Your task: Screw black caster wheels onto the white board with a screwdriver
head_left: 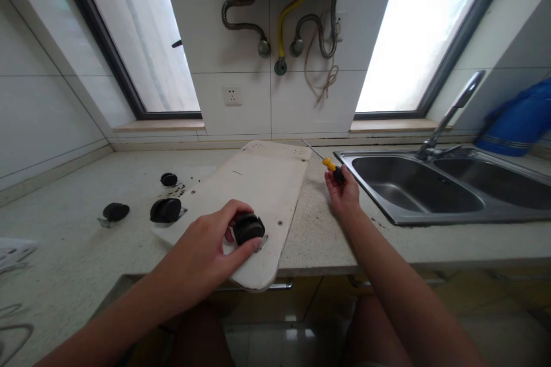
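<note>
A white board with rounded corners lies on the countertop, its near corner jutting past the front edge. My left hand is closed around a black caster wheel, whose metal plate rests at the board's near corner. In my right hand is a screwdriver with a yellow and black handle, its shaft pointing up and left beyond the board's right edge. Left of the board sit two loose casters, one small and one farther left. Another caster is at the board's left edge.
Small dark screws are scattered near the board's left side. A steel double sink with a faucet is set into the counter at right. Behind it stands a blue object. Hoses hang on the tiled wall.
</note>
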Available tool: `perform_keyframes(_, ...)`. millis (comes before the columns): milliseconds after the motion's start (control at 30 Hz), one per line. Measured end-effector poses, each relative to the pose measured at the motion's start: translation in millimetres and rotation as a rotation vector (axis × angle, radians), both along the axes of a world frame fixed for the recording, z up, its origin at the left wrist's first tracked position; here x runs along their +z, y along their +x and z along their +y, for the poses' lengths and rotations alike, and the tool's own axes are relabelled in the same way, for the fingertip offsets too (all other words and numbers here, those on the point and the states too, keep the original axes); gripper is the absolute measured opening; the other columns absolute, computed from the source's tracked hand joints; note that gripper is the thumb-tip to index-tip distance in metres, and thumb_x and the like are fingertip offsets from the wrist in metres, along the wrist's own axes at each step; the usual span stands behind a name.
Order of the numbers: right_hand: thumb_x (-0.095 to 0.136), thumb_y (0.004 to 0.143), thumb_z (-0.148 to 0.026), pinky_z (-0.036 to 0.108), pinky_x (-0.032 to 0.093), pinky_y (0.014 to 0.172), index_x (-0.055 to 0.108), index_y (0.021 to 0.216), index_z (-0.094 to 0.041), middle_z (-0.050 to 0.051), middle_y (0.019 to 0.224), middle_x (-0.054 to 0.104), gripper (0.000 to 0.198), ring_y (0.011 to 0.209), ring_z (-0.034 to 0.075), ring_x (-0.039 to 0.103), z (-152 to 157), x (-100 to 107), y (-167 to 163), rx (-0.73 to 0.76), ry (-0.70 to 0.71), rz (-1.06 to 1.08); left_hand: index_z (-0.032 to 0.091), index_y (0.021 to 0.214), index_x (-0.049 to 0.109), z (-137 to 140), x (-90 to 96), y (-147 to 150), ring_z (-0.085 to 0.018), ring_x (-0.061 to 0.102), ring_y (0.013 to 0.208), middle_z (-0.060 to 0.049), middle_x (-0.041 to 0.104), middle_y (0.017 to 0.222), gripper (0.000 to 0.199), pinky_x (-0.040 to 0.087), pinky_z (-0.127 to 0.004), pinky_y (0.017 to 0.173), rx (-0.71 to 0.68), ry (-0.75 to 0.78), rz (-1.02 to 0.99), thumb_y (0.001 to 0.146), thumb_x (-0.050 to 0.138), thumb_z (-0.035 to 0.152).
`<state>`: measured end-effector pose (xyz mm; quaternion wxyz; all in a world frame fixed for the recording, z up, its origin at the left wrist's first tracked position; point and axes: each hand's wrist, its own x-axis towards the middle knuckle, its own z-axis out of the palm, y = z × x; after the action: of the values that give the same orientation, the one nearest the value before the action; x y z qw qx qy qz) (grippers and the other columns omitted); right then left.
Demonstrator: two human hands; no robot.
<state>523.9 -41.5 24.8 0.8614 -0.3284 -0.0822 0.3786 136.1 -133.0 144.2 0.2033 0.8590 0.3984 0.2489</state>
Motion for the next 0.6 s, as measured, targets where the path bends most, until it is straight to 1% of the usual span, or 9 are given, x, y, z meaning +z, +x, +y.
perform_keyframes(100, 0.074, 0.106, -0.042, 0.037, 0.068, 0.089, 0.07, 0.132, -0.016, 0.009, 0.125, 0.074, 0.037, 0.104, 0.018, 0.074, -1, 1, 0, -0.002, 0.0, 0.002, 0.028, 0.118, 0.073, 0, -3.3, -3, -0.027, 0.077, 0.081, -0.004, 0.082, 0.097, 0.04, 0.058, -0.036, 0.071, 0.009, 0.05, 0.0, 0.095, 0.077, 0.061)
perform_keyframes(167, 0.074, 0.106, -0.042, 0.037, 0.068, 0.09, 0.07, 0.133, -0.016, 0.009, 0.126, 0.074, 0.038, 0.106, 0.019, 0.074, -2, 1, 0, -0.003, 0.0, 0.004, 0.029, 0.119, 0.072, 4, -3.6, -11, -0.027, 0.077, 0.082, -0.003, 0.082, 0.097, 0.044, 0.059, -0.036, 0.071, 0.041, 0.095, -0.018, 0.096, 0.076, 0.066)
perform_keyframes(300, 0.074, 0.106, -0.041, 0.038, 0.068, 0.092, 0.07, 0.134, -0.016, 0.009, 0.128, 0.073, 0.038, 0.108, 0.019, 0.074, 0, -2, 1, 0.0, 0.002, 0.0, 0.032, 0.124, 0.072, 17, 2.0, -35, -0.029, 0.081, 0.093, -0.004, 0.084, 0.11, 0.053, 0.063, -0.036, 0.073, 0.155, 0.193, -0.097, 0.094, 0.077, 0.075)
perform_keyframes(367, 0.074, 0.106, -0.041, 0.037, 0.068, 0.091, 0.07, 0.133, -0.016, 0.009, 0.127, 0.073, 0.037, 0.106, 0.019, 0.074, 2, -4, 2, 0.001, 0.002, -0.005, 0.033, 0.123, 0.073, 22, 5.7, -46, -0.031, 0.082, 0.094, -0.004, 0.084, 0.112, 0.056, 0.066, -0.036, 0.071, 0.199, 0.224, -0.14, 0.091, 0.078, 0.078)
perform_keyframes(433, 0.074, 0.106, -0.041, 0.037, 0.068, 0.09, 0.07, 0.132, -0.016, 0.009, 0.125, 0.074, 0.036, 0.104, 0.018, 0.074, 4, -6, 3, 0.001, -0.003, -0.01, 0.034, 0.121, 0.074, 24, 7.4, -52, -0.031, 0.083, 0.092, -0.004, 0.085, 0.11, 0.058, 0.068, -0.038, 0.072, 0.224, 0.232, -0.185, 0.088, 0.079, 0.08)
perform_keyframes(533, 0.074, 0.106, -0.041, 0.036, 0.068, 0.088, 0.07, 0.131, -0.015, 0.008, 0.123, 0.074, 0.035, 0.103, 0.018, 0.074, 7, -7, 2, 0.006, -0.017, -0.022, 0.034, 0.121, 0.074, 24, 4.7, -53, -0.031, 0.084, 0.097, -0.003, 0.085, 0.112, 0.057, 0.072, -0.041, 0.083, 0.232, 0.208, -0.23, 0.087, 0.08, 0.08)
perform_keyframes(600, 0.074, 0.106, -0.041, 0.036, 0.068, 0.089, 0.07, 0.13, -0.015, 0.008, 0.123, 0.074, 0.035, 0.103, 0.018, 0.074, 9, -7, 0, 0.009, -0.024, -0.029, 0.034, 0.122, 0.074, 23, 0.0, -49, -0.032, 0.084, 0.1, -0.004, 0.085, 0.115, 0.057, 0.072, -0.042, 0.087, 0.212, 0.17, -0.22, 0.088, 0.081, 0.078)
